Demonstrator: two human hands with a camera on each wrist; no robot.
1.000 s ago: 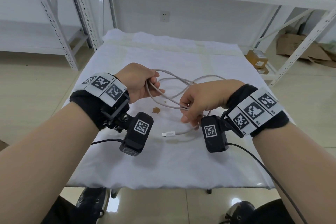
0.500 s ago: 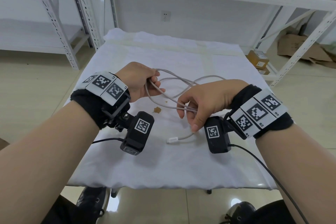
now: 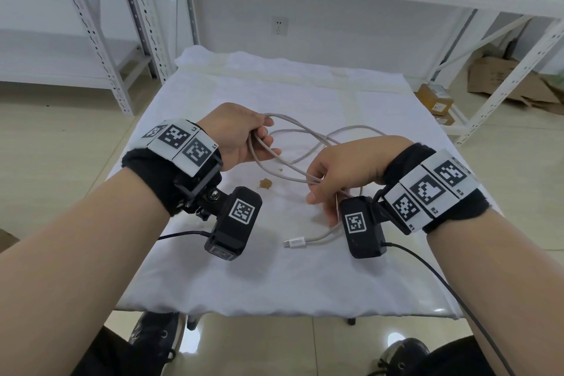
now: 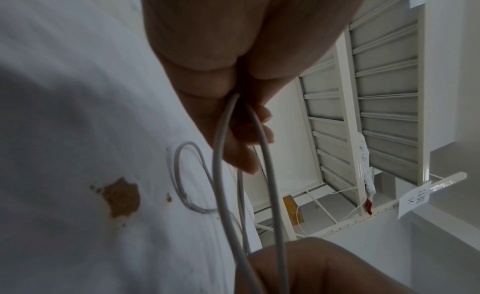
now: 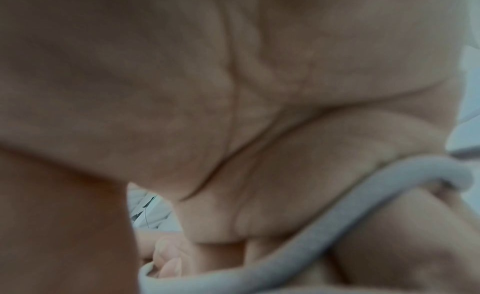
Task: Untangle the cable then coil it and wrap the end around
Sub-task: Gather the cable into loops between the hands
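A pale grey cable (image 3: 293, 131) hangs in loose loops between my two hands above the white cloth. My left hand (image 3: 244, 137) grips several strands bunched in its curled fingers, and the strands (image 4: 221, 154) run down from its fist in the left wrist view. My right hand (image 3: 332, 177) pinches the strands at the other side of the loops. In the right wrist view the cable (image 5: 337, 222) crosses the palm, blurred. The white USB-C plug (image 3: 294, 243) lies on the cloth below my right hand. Another loop (image 4: 187, 175) rests on the cloth.
The table is covered by a white cloth (image 3: 274, 278) with a brown stain (image 3: 265, 183) between the hands. White metal shelving (image 3: 503, 70) stands behind and to the right, with cardboard boxes (image 3: 435, 99) on the floor. A wall socket (image 3: 279, 25) is behind.
My right hand has shifted slightly right and lower along the strands. The plug end swung on the cloth and now lies nearer my right wrist camera. The left hand kept its grip.
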